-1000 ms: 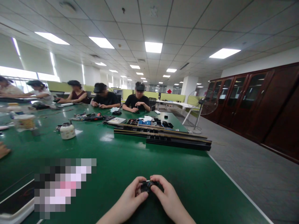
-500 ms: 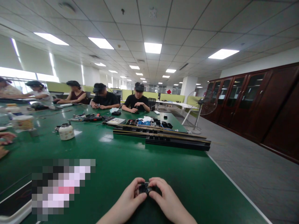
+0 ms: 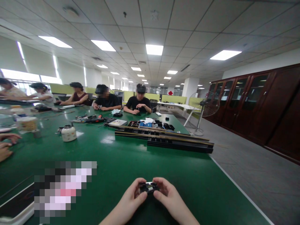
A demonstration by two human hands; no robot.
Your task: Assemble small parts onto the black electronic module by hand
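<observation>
Between my two hands is a small black part (image 3: 149,187) with a pale, shiny area in its middle; its exact kind I cannot make out. My left hand (image 3: 134,197) grips its left end between thumb and fingers. On the right end, my right hand (image 3: 167,195) has its thumb in front and its fingers behind. Both hands are near the front of the green table (image 3: 112,175), close to my body. The undersides of the part are hidden by my fingers and thumbs.
Long black rails (image 3: 180,146) with thin brass-coloured rods lie ahead. Behind them are black and blue parts (image 3: 147,123). A white jar (image 3: 69,133) and tools (image 3: 90,119) are further left. A person's hands (image 3: 7,145) rest at the left edge. Several people sit beyond.
My right hand has shifted slightly right, and more of the black part's pale middle shows between my hands. The whole view has moved a little. Both hands keep their grip.
</observation>
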